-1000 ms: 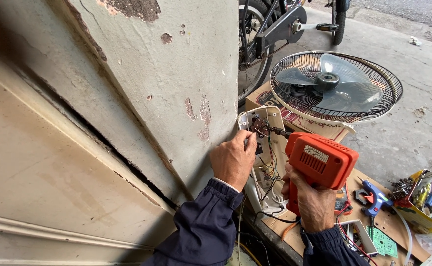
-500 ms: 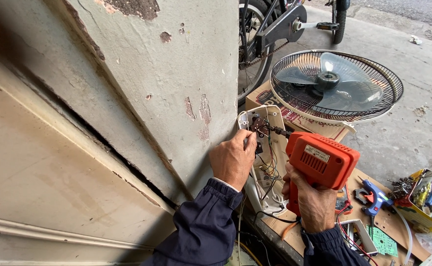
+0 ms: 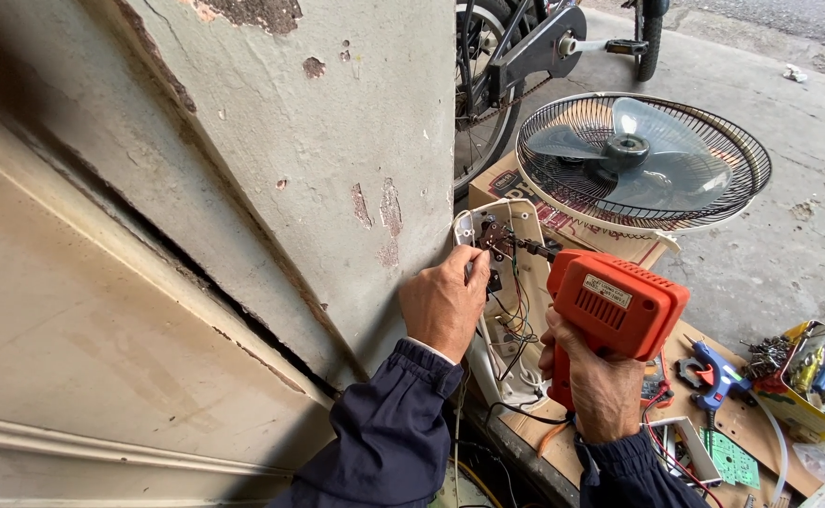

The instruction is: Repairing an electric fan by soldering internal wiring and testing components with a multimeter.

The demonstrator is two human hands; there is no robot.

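Mid-job: left hand (image 3: 445, 301) gripped open fan housing (image 3: 507, 282) against the wall (image 3: 318, 141); right hand (image 3: 593, 376) held orange solder gun (image 3: 615, 306), tip at wiring w/ cover off, nothing closed up.

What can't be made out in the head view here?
- Left hand fingertips: curled behind the white housing edge; grip hidden.
- Orange soldering gun tip contact: too small among the wires.
- Gun handle: covered by the right hand.
- Parts in the yellow box: cut by the right edge, too small.
- Bicycle: cropped at top.
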